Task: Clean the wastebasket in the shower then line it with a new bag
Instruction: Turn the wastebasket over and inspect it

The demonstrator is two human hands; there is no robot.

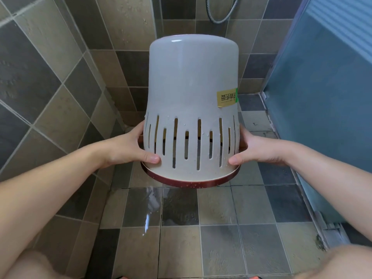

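Observation:
A pale grey plastic wastebasket (191, 93) hangs upside down in the air over the shower floor, its closed base on top and its dark red rim (191, 183) facing down. Vertical slots ring its lower part and water drops cling to it. A yellow label (227, 97) sticks to its right side. My left hand (132, 147) grips the left side near the rim, thumb on the front. On the opposite side my right hand (255, 151) holds it the same way. Water runs down from under the rim.
Wet tiled floor (201, 228) lies below, with a thin stream of water (148, 216) falling onto it. Tiled walls (60, 77) close in on the left and back. A frosted blue glass door (322, 97) stands on the right. A shower hose (221, 11) hangs at the top.

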